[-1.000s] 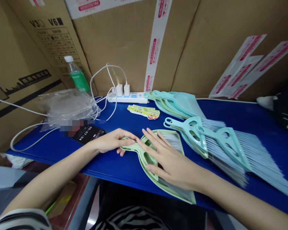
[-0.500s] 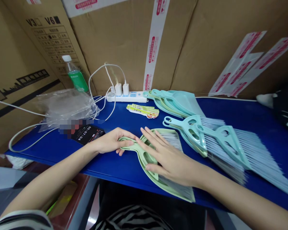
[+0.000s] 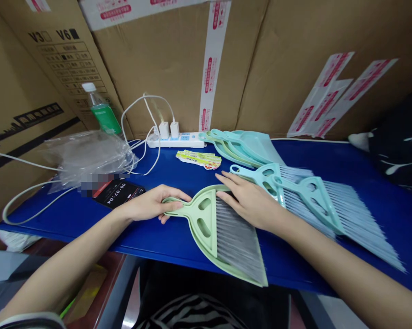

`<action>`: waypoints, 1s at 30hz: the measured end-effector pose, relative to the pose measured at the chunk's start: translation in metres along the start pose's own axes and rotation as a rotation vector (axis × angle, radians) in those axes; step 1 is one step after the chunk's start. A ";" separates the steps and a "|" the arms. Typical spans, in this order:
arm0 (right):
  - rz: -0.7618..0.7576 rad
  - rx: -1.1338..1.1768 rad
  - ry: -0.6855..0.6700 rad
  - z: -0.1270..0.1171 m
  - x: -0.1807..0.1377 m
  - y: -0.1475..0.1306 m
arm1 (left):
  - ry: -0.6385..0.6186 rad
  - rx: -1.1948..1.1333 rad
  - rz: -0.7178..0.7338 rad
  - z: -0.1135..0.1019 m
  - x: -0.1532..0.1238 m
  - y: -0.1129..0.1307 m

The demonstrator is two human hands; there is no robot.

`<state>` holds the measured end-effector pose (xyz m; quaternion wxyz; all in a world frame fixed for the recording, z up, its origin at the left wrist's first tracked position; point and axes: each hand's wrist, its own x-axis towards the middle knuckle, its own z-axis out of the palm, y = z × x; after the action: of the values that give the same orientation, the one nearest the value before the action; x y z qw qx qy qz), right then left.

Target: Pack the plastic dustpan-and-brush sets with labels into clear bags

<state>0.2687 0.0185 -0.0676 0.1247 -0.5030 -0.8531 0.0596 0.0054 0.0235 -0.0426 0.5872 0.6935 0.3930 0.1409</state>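
In the head view, the only one, the person works at the near edge of a blue tabletop point(image 3: 140, 240), about midway along. The green dustpan point(image 3: 222, 266) lies there with its handle toward the left, its lower corner right by the near edge; whether it overhangs I can't tell. The green brush point(image 3: 211, 215) lies in it, handle over handle, bristles filling the pan. The left hand point(image 3: 151, 202) has its grip clamped on both handles, thumb above, fingers curled beneath. The right hand point(image 3: 254, 201) is unclosed, thumb and fingers apart over the upper corner of the bristles; how firmly it presses, if at all, I can't see.

I'd judge this one set as good as fitted together. The rest looks undone: light blue brushes point(image 3: 333, 220) lie overlapping toward the right edge, partly behind the right forearm, and a stack of dustpans point(image 3: 262, 146), mostly blue, sits apart along the far edge. Printed labels point(image 3: 199, 160) lie loose near the power strip point(image 3: 176, 140), and none shows on the green set.
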 end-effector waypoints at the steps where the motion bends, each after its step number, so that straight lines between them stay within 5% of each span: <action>1: 0.008 -0.020 0.000 0.000 0.000 0.001 | 0.002 0.000 0.002 0.000 0.000 0.001; 10: 0.021 -0.135 -0.009 -0.008 -0.002 0.013 | 0.053 0.019 0.020 0.003 0.000 0.000; 19: -0.185 0.030 -0.177 -0.011 -0.012 -0.010 | 0.101 0.027 0.089 0.008 0.010 -0.007; 30: -0.150 0.108 -0.179 -0.011 -0.016 -0.002 | 0.206 0.114 0.080 0.007 0.007 -0.002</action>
<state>0.2777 0.0036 -0.0589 0.0791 -0.4230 -0.8916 0.1409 0.0135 0.0233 -0.0482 0.4971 0.7228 0.4306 0.2124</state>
